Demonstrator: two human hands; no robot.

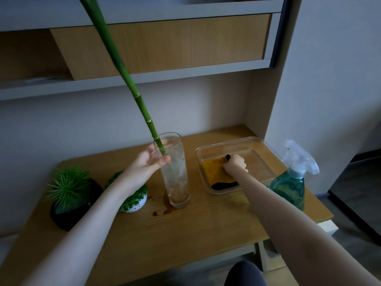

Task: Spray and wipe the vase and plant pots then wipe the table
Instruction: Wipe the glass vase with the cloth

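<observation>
A tall clear glass vase [179, 182] stands mid-table with a long green bamboo stalk [132, 87] leaning out of it to the upper left. My left hand [151, 159] holds the vase near its rim, thumb across the front. My right hand [236, 163] grips a yellow and black cloth [214, 172] lying inside a clear plastic tray [266, 145]. A black pot with a spiky green plant [69, 201] and a small white pot with a leafy plant [135, 201] stand at the left. A teal spray bottle [291, 182] stands at the right edge.
Brown liquid spots [162, 211] lie on the wooden table [185, 234] by the vase's base. Shelves and a wooden cabinet [160, 46] hang above the table. A wall closes the right side behind the tray. A dark knee [245, 273] shows at the bottom.
</observation>
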